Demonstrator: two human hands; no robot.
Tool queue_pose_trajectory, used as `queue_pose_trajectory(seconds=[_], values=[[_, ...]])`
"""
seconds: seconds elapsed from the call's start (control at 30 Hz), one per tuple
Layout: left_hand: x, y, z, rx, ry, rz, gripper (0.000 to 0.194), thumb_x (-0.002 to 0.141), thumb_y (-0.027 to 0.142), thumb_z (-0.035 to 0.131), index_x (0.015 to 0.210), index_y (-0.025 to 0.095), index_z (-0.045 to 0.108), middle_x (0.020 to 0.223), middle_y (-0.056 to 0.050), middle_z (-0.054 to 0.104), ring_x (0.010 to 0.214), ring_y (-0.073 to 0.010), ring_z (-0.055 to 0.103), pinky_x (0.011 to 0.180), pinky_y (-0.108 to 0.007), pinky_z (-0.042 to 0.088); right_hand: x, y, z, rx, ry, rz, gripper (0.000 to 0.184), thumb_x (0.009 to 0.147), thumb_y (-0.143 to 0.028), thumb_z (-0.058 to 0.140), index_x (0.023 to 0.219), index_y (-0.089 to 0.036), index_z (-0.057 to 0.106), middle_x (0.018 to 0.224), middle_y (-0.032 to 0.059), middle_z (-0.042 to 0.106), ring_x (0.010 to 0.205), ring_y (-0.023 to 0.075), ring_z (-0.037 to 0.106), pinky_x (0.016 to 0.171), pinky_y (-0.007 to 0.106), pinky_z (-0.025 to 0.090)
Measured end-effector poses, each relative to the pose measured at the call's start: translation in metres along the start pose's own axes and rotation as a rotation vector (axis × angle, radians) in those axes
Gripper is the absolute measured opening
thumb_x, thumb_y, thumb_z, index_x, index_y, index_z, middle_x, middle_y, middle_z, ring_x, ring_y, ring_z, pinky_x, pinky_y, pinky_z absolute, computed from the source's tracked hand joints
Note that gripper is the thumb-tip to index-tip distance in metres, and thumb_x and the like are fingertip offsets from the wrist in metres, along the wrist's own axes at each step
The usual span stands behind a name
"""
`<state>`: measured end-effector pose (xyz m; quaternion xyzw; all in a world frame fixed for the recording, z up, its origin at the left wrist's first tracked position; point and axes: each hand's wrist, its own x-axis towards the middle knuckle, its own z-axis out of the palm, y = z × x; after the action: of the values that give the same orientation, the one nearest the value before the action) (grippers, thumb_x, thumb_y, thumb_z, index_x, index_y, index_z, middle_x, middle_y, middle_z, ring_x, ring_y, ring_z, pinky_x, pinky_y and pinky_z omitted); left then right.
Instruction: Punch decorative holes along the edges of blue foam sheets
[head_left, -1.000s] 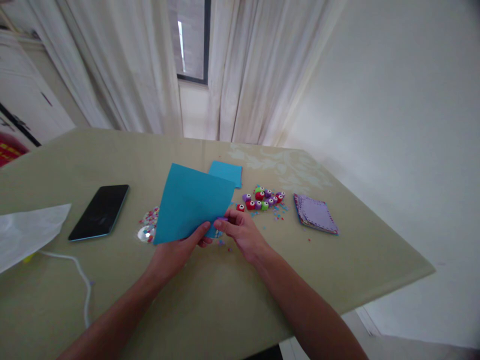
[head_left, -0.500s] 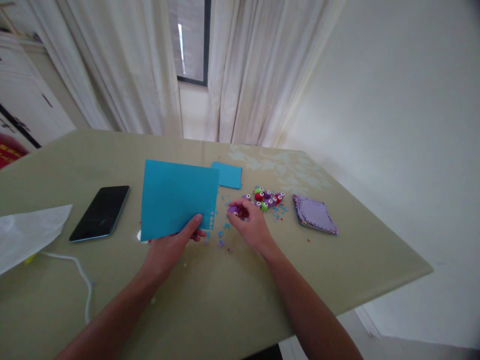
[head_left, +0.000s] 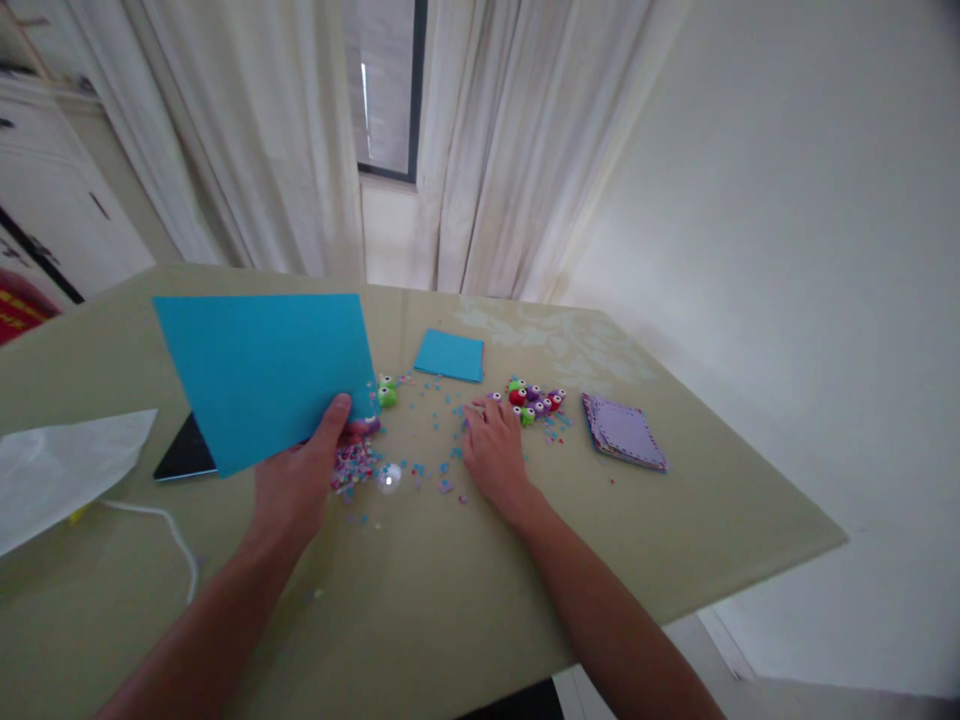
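left hand (head_left: 296, 485) gripping sheet (head_left: 259, 370) | right hand (head_left: 495, 455) resting beside punches (head_left: 518, 397), grip unclear | one edge showing holes, others looking uncut

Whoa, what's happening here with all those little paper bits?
A person's left hand holds up a blue sheet. The right hand is down beside little coloured things with round eyes; whether it holds one is hard to see. Tiny paper bits lie scattered on the table, and a purple-topped paper stack sits at the right.
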<state>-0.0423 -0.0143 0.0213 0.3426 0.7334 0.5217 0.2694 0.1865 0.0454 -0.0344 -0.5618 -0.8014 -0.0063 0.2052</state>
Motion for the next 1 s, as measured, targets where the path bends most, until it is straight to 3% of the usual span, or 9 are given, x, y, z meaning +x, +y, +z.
queue_pose_trajectory(seconds=[0.1, 0.2, 0.3, 0.43, 0.57, 0.67, 0.8, 0.9, 1.0], values=[[0.001, 0.003, -0.003, -0.014, 0.073, 0.020, 0.042, 0.083, 0.065, 0.065, 0.069, 0.025, 0.071, 0.075, -0.004, 0.080, 0.082, -0.0282, 0.075, 0.090, -0.042, 0.059, 0.003, -0.019, -0.001, -0.003, -0.040, -0.107, 0.039, 0.097, -0.012, 0.054, 0.134, -0.019, 0.067, 0.140, 0.0145, 0.064, 0.127, 0.0335, 0.050, 0.110, 0.049, 0.040], [0.000, 0.005, -0.002, 0.002, 0.036, 0.003, 0.046, 0.085, 0.065, 0.061, 0.062, 0.026, 0.069, 0.074, -0.005, 0.080, 0.078, -0.0275, 0.074, 0.087, -0.041, 0.060, 0.012, -0.048, 0.003, 0.012, -0.125, -0.290, 0.042, 0.100, -0.012, 0.052, 0.140, -0.020, 0.061, 0.145, 0.0128, 0.062, 0.126, 0.0322, 0.052, 0.107, 0.048, 0.043], [0.000, 0.005, 0.000, -0.014, 0.014, -0.004, 0.045, 0.084, 0.066, 0.060, 0.065, 0.027, 0.070, 0.077, -0.005, 0.081, 0.076, -0.0272, 0.075, 0.085, -0.041, 0.060, 0.025, -0.073, 0.012, 0.010, -0.130, -0.420, 0.045, 0.102, -0.016, 0.051, 0.146, -0.024, 0.055, 0.155, 0.0105, 0.055, 0.129, 0.0319, 0.052, 0.102, 0.047, 0.046], [0.000, 0.005, 0.001, 0.000, -0.013, -0.020, 0.039, 0.080, 0.062, 0.066, 0.067, 0.026, 0.072, 0.080, -0.007, 0.081, 0.080, -0.0294, 0.076, 0.091, -0.043, 0.058, 0.035, -0.082, 0.021, 0.003, -0.191, -0.445, 0.029, 0.102, -0.015, 0.051, 0.128, -0.022, 0.064, 0.130, 0.0110, 0.069, 0.117, 0.0286, 0.061, 0.094, 0.040, 0.050], [-0.003, 0.001, 0.004, -0.027, -0.109, -0.055, 0.042, 0.081, 0.064, 0.066, 0.062, 0.027, 0.070, 0.073, -0.007, 0.080, 0.073, -0.0295, 0.075, 0.081, -0.043, 0.059, 0.024, -0.064, 0.013, 0.025, -0.278, -0.318, 0.026, 0.097, -0.008, 0.052, 0.118, -0.019, 0.063, 0.110, 0.0114, 0.073, 0.100, 0.0251, 0.067, 0.083, 0.034, 0.052], [-0.007, -0.005, 0.008, -0.028, -0.161, -0.016, 0.043, 0.080, 0.067, 0.068, 0.061, 0.028, 0.071, 0.071, -0.006, 0.079, 0.073, -0.0294, 0.075, 0.082, -0.043, 0.058, 0.007, -0.043, 0.000, 0.146, -0.232, -0.173, 0.021, 0.093, -0.015, 0.061, 0.114, -0.017, 0.062, 0.107, 0.0125, 0.072, 0.097, 0.0259, 0.067, 0.084, 0.036, 0.052], [-0.010, -0.014, 0.014, 0.063, -0.262, 0.022, 0.049, 0.075, 0.074, 0.069, 0.060, 0.028, 0.074, 0.071, -0.006, 0.080, 0.077, -0.0316, 0.075, 0.087, -0.045, 0.055, -0.003, -0.021, -0.012, 0.704, -0.037, 0.072, 0.037, 0.086, -0.027, 0.072, 0.121, -0.018, 0.065, 0.109, 0.0087, 0.071, 0.087, 0.0203, 0.068, 0.081, 0.034, 0.055], [-0.012, -0.020, 0.019, 0.069, -0.319, 0.017, 0.051, 0.072, 0.076, 0.069, 0.062, 0.027, 0.076, 0.071, -0.006, 0.080, 0.077, -0.0310, 0.074, 0.084, -0.043, 0.054, 0.001, -0.017, -0.016, 1.130, -0.068, 0.197, 0.037, 0.083, -0.043, 0.081, 0.111, -0.020, 0.072, 0.103, 0.0068, 0.075, 0.081, 0.0185, 0.069, 0.077, 0.032, 0.056], [-0.013, -0.025, 0.024, 0.049, -0.344, 0.022, 0.050, 0.072, 0.075, 0.071, 0.062, 0.027, 0.074, 0.070, -0.005, 0.079, 0.074, -0.0291, 0.074, 0.084, -0.042, 0.053, 0.004, -0.021, -0.020, 1.357, -0.120, 0.263, 0.042, 0.072, -0.047, 0.091, 0.099, -0.020, 0.073, 0.093, 0.0048, 0.077, 0.078, 0.0186, 0.070, 0.075, 0.032, 0.056]])
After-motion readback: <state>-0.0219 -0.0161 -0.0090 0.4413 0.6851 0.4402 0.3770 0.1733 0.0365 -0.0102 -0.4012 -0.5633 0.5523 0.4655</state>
